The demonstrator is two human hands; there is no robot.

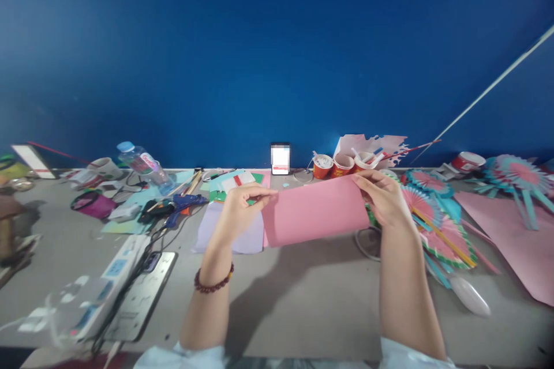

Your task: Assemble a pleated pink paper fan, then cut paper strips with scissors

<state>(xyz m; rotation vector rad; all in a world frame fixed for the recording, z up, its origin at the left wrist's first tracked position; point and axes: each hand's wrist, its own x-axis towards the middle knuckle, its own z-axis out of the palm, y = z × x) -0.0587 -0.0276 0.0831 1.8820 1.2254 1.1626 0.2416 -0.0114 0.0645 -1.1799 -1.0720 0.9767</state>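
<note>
Left hand (244, 209) pinches the upper left corner, right hand (384, 197) the upper right, of 1 pink sheet (318, 212) held tilted above the grey table (329, 300), lavender sheet (206, 230) by the left wrist, 3 paper cups (343, 166) and 1 upright phone (280, 160) behind, blue glue gun (184, 205) left, paper fans (422, 207) right.

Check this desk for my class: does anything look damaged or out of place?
Yes: the pink paper behind the red cups has a ragged, notched edge, unlike the smooth-edged pink sheet being held. Torn or cut, I cannot tell.
</note>
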